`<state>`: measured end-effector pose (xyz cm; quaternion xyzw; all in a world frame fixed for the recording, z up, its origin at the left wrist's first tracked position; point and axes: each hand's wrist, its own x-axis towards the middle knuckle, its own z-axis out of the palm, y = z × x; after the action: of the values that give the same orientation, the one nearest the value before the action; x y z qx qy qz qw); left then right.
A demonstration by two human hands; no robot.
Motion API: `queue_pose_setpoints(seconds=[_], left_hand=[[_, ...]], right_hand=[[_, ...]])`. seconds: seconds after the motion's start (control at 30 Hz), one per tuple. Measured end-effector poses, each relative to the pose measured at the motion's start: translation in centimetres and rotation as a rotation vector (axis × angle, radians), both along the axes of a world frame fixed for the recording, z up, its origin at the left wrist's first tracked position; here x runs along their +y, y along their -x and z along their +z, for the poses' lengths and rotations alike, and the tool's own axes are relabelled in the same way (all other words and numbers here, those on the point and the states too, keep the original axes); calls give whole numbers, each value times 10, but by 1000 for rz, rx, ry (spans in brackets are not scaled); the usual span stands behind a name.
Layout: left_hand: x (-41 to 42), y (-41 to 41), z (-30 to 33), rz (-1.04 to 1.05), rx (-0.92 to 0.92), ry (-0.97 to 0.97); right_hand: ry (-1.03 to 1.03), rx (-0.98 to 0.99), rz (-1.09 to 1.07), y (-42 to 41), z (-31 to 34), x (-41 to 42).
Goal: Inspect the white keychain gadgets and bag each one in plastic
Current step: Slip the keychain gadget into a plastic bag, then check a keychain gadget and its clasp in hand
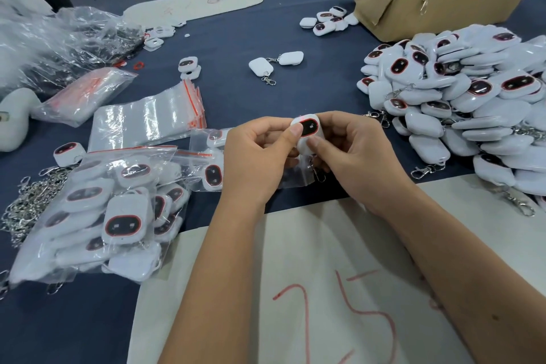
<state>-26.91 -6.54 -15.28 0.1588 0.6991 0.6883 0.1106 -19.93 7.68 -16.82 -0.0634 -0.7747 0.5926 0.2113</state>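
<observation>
Both hands are pinching one white keychain gadget (307,130) above the bench (230,91) — the left hand (257,156) at its left edge, the right hand (351,151) lower down, each grip closed on it. Its smooth rounded shell is showing a dark, red-rimmed oval face; a metal clasp is dangling below. Bagged gadgets (97,216) are lying glossy and crinkled at left, while the loose pile (461,103) at right looks far bigger — most work seems left. Flat zip bags (147,118) are waiting nearby.
</observation>
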Motion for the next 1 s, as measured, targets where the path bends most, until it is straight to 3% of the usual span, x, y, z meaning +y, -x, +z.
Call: queue_pose_setpoints(seconds=[0.3, 0.67, 0.8, 1.0], left_hand=[[3, 1, -1, 64, 56, 107], [24, -27, 2, 196, 502, 754], [29, -34, 4, 268, 553, 794], [26, -28, 4, 245, 509, 786]], right_hand=[[-27, 0, -77, 3, -2, 0], [220, 74, -331, 6, 1, 4], [368, 68, -321, 7, 1, 4], [256, 31, -332, 4, 0, 2]])
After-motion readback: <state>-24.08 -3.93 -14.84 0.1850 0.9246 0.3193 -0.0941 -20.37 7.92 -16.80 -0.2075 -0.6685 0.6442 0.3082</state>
